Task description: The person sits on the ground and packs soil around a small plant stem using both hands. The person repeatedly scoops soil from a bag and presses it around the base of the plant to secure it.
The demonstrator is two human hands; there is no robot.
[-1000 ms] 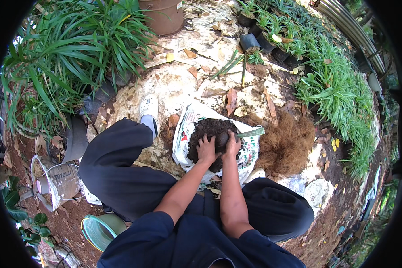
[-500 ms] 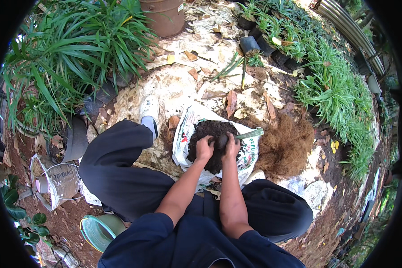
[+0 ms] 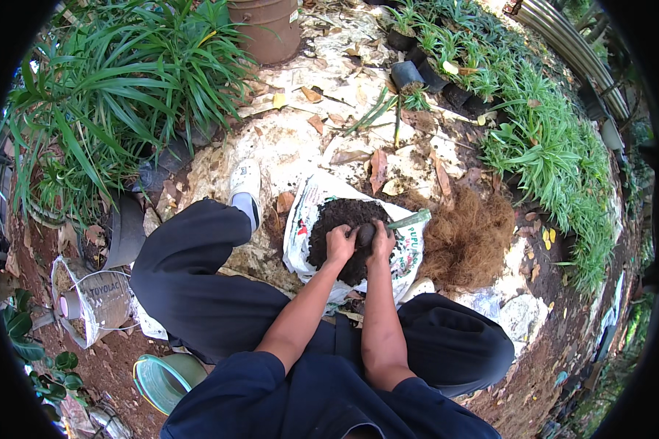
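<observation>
A white plastic sack (image 3: 306,219) lies open on the ground between my knees, holding a heap of dark soil (image 3: 339,219). My left hand (image 3: 340,244) and my right hand (image 3: 380,241) rest on the soil close together, both curled around a small dark pot (image 3: 365,234) that shows between them. A green stalk (image 3: 408,219) sticks out to the right of the pot.
A mound of brown coconut fibre (image 3: 467,238) lies right of the sack. Leafy plants (image 3: 117,88) stand at the left, potted seedlings (image 3: 447,69) and a brown pot (image 3: 265,28) at the back. A green bucket (image 3: 165,377) and a wire basket (image 3: 88,300) sit at my left.
My hands have shifted slightly on the soil heap and closed nearer together around the small pot.
</observation>
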